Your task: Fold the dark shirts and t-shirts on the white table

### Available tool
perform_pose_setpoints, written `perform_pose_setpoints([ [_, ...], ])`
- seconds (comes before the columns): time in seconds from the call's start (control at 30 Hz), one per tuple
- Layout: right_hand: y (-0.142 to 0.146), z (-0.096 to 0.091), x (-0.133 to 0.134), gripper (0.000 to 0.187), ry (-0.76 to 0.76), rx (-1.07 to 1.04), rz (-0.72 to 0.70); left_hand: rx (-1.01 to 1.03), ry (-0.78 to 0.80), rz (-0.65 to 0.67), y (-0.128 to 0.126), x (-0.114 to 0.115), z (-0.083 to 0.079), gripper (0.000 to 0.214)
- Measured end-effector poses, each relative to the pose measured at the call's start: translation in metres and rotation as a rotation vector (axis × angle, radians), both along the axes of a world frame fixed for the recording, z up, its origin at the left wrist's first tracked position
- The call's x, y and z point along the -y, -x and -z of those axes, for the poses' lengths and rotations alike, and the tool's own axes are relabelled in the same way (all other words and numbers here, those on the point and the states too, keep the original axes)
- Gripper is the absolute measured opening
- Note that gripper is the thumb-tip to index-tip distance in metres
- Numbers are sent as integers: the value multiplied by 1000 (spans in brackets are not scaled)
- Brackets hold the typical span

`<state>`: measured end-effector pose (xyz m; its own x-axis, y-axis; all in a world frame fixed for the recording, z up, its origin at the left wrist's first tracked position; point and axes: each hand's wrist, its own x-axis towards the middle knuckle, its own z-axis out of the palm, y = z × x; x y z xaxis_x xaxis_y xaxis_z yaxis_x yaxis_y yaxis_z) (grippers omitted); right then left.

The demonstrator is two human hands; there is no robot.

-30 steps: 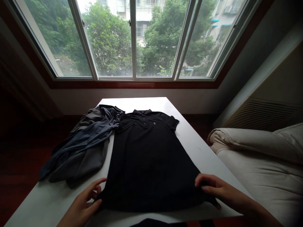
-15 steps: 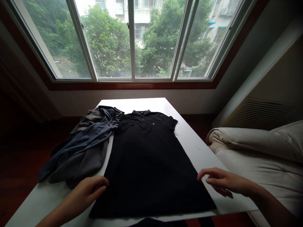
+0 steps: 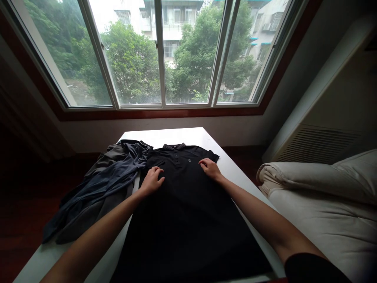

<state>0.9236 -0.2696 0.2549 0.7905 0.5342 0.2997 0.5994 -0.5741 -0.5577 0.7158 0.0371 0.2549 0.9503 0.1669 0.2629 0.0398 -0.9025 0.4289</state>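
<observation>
A black polo shirt [image 3: 188, 220] lies spread front side up, its collar toward the window and its hem toward me. My left hand [image 3: 152, 181] is over the upper chest on the left, near the sleeve, with thumb and fingers apart and nothing held. Over the right side of the chest, close to the small light logo, is my right hand [image 3: 210, 169]. Its fingers are loosely bent and apart, holding nothing. Whether either hand presses on the cloth I cannot tell.
A heap of dark blue and grey clothes [image 3: 103, 188] lies left of the shirt, hanging over the edge of the white table [image 3: 165, 135]. To the right stands a cream padded seat [image 3: 318, 196]. Behind the table is a wide window [image 3: 161, 106].
Both hands have moved forward from the shirt's lower sides to its upper chest, and inward toward each other. The shirt still lies flat. The camera view has tilted slightly up.
</observation>
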Motion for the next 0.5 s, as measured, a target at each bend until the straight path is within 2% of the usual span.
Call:
perform_pose_setpoints([
  [0.1, -20, 11, -31, 37, 139, 28, -2, -37, -114, -46, -33, -4, 18, 47],
  [0.2, -35, 22, -48, 56, 325, -45, 76, -104, -172, -137, -53, -13, 32, 72],
  [0.33, -53, 34, -52, 71, 472, -136, 183, -188, -183, -175, -67, -26, 44, 85],
  [0.5, -69, 37, -44, 74, 536, -159, 197, -225, -187, -165, -78, -28, 47, 88],
])
